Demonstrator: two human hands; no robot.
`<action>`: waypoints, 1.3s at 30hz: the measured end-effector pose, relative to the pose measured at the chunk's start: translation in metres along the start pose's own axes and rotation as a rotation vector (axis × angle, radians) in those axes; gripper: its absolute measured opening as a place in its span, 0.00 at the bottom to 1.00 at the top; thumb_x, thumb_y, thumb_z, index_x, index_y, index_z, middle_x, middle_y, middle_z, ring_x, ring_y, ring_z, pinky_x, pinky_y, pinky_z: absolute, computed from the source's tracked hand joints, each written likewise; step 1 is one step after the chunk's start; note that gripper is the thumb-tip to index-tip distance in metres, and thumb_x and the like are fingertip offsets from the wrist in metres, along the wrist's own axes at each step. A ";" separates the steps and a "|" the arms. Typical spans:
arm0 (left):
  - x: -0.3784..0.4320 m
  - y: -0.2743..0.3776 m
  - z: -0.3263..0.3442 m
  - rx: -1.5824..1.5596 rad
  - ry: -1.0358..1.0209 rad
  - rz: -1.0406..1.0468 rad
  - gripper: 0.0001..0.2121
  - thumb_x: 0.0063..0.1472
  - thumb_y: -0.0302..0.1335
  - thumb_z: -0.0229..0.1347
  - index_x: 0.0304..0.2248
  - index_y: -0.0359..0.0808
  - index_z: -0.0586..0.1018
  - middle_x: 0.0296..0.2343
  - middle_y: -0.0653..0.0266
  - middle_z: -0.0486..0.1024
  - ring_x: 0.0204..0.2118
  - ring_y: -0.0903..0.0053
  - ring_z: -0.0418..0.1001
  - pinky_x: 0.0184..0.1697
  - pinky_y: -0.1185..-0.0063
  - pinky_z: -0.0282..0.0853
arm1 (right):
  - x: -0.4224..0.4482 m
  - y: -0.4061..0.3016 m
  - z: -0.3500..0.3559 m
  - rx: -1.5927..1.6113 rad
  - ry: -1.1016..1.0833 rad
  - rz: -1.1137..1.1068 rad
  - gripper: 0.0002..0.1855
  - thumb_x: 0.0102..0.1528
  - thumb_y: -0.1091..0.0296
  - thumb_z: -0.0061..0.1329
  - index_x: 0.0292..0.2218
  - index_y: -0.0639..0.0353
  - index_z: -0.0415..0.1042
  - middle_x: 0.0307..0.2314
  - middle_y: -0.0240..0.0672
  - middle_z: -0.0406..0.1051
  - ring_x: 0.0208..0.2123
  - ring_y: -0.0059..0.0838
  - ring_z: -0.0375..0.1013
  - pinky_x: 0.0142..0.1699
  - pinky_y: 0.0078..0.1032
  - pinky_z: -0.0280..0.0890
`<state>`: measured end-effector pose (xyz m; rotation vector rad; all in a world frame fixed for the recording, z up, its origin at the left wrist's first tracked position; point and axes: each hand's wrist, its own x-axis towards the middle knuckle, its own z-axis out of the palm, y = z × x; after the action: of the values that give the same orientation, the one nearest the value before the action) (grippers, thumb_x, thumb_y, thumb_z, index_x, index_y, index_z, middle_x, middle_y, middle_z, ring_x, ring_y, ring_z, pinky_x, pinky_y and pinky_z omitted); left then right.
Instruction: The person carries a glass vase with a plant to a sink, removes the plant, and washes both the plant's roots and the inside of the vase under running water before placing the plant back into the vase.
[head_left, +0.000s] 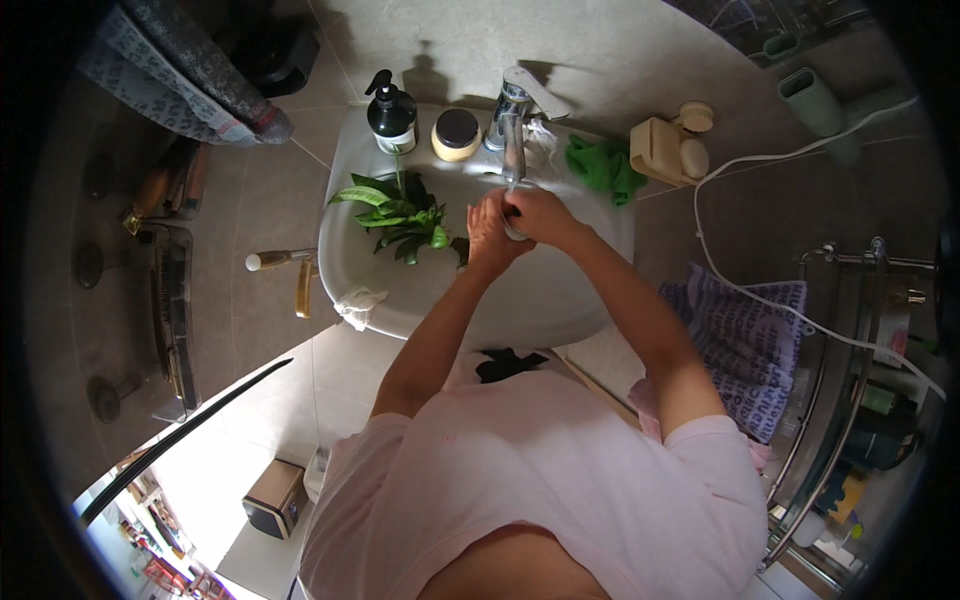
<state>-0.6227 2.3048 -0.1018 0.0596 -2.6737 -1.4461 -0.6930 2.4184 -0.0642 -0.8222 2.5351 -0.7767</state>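
Note:
Both hands are together over the white washbasin (555, 300), just below the spout of the chrome faucet (513, 142). Between them is a pale, see-through vessel (516, 233), perhaps a glass, mostly covered by fingers. My left hand (491, 236) wraps its near left side. My right hand (546, 215) grips it from the right, its fingertips hidden. A thin stream seems to run from the spout into or onto the vessel. To the left of my left hand, a leafy green plant cutting (401, 214) lies in the basin.
Along the basin's back stand a dark pump bottle (391, 116) and a lidded jar (456, 135). A green cloth (606, 166) drapes over the back right rim, beside a beige holder (660, 150). A white cable (697, 217) hangs at right, near a patterned towel (742, 345).

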 end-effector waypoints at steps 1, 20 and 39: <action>-0.001 0.002 -0.004 -0.037 -0.024 -0.021 0.42 0.30 0.34 0.66 0.47 0.40 0.56 0.42 0.61 0.62 0.49 0.65 0.57 0.56 0.63 0.42 | 0.009 -0.001 0.006 -0.149 -0.134 -0.039 0.13 0.42 0.69 0.48 0.32 0.62 0.69 0.28 0.43 0.70 0.30 0.40 0.69 0.35 0.31 0.63; -0.010 -0.011 -0.001 -0.019 0.055 0.043 0.42 0.28 0.34 0.66 0.47 0.39 0.59 0.43 0.61 0.63 0.49 0.64 0.58 0.56 0.63 0.43 | 0.029 0.028 0.054 0.113 -0.397 0.041 0.16 0.50 0.61 0.41 0.35 0.65 0.68 0.32 0.45 0.70 0.34 0.33 0.68 0.38 0.30 0.63; 0.018 -0.021 -0.022 0.128 -0.229 0.078 0.45 0.27 0.34 0.67 0.49 0.41 0.57 0.46 0.63 0.60 0.54 0.68 0.53 0.57 0.62 0.38 | 0.018 -0.017 -0.010 -0.614 -0.695 -0.104 0.11 0.47 0.68 0.40 0.33 0.55 0.71 0.28 0.37 0.70 0.31 0.29 0.68 0.36 0.29 0.62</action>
<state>-0.6383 2.2738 -0.1059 -0.2105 -2.9110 -1.3306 -0.7049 2.3995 -0.0488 -1.1612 2.0797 0.2791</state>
